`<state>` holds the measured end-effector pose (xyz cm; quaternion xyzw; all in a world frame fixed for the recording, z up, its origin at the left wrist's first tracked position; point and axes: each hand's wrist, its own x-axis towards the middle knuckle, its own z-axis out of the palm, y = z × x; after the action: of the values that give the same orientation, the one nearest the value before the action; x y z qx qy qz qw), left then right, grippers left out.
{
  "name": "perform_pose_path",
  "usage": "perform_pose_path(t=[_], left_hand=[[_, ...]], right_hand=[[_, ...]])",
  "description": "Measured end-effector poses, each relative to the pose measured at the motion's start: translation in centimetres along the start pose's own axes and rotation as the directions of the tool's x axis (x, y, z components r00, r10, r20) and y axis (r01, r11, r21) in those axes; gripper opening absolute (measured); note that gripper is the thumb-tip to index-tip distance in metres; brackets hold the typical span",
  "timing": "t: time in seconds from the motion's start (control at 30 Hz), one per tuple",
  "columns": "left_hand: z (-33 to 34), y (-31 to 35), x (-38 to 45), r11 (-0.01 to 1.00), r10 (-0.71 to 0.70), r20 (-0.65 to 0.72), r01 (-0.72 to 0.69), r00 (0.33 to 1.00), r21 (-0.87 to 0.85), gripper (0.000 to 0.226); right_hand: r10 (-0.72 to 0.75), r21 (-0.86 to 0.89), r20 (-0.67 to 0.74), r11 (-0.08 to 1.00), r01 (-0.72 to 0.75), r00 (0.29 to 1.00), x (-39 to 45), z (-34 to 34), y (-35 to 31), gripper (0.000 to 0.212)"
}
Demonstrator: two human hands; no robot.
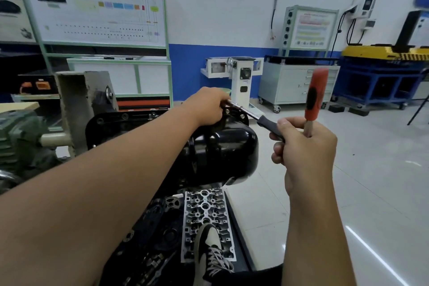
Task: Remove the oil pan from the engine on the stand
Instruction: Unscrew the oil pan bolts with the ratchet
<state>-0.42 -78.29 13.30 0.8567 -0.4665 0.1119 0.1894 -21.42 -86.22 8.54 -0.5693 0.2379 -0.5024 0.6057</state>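
Black oil pan [222, 151] under my left hand [206, 105], I'm gripping the ratchet [257, 118] and red mallet [315, 95] in my right hand [304, 146], left fingers curled at the ratchet head.

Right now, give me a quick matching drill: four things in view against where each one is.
Things:
1. mallet
2. ratchet
3. oil pan
4. cylinder head

Places:
A. low down, under the pan
B. bolted on the engine
C. upright in the right hand
D. spanning both hands, its head under the left hand

Pairs: 1-C, 2-D, 3-B, 4-A
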Motion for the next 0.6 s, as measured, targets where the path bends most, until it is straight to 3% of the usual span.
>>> perform_pose_path(t=[0.23, 0.43, 0.6], left_hand=[[0.3, -0.7, 0.7, 0.998, 0.055, 0.034, -0.054, 0.998, -0.036, 0.032], [-0.6, -0.4, 1.5, 0.921, 0.247, 0.198, -0.294, 0.948, 0.257, 0.033], [-0.3, -0.5, 1.9, 0.891, 0.296, 0.161, -0.333, 0.941, 0.31, 0.029]], right_hand=[[0.214, 0.28, -0.143, 0.945, -0.168, 0.966, -1.6, 0.2, 1.7, 0.011], [0.329, 0.41, -0.148, 0.879, -0.245, 0.933, -1.9, 0.4, 2.6, 0.007], [0.379, 0.48, -0.126, 0.832, -0.278, 0.917, -1.7, 0.3, 2.7, 0.005]])
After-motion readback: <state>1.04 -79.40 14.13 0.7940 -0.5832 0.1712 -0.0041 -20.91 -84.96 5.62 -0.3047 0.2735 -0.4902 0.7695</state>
